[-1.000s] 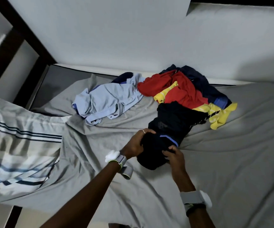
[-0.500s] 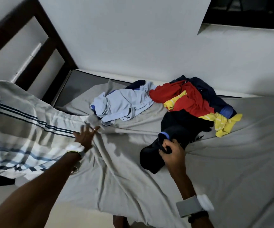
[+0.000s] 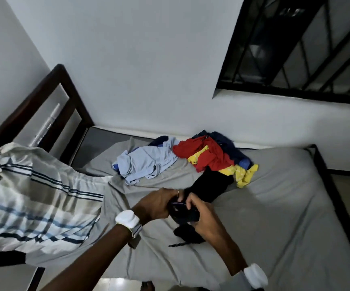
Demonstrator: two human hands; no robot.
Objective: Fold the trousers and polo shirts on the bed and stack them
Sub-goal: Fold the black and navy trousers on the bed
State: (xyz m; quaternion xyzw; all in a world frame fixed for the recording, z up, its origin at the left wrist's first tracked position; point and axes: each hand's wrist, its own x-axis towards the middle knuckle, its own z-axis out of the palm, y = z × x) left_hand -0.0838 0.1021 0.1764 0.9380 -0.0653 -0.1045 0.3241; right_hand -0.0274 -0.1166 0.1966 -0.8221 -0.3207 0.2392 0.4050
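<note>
On bed, black garment lying mid-sheet, near end bunched and raised, left hand and right hand each with grip curled round that end, blue shirt and red-yellow shirt crumpled beyond it, pillow at left.

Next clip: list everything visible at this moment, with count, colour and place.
black garment: one, black, mid-bed, near end lifted
light blue shirt: one, light blue, crumpled on the bed's far side
red-and-yellow garment: apparently one, right of the blue shirt
navy garment: one, dark blue, behind the red one, by the wall
bed sheet: one, grey, over the mattress
pillow: one, cream with blue stripes, left end
headboard: one, dark wood, left
window: one, dark, barred, upper right
wristbands: two, white
left hand: grips the black garment
right hand: grips it too
</note>
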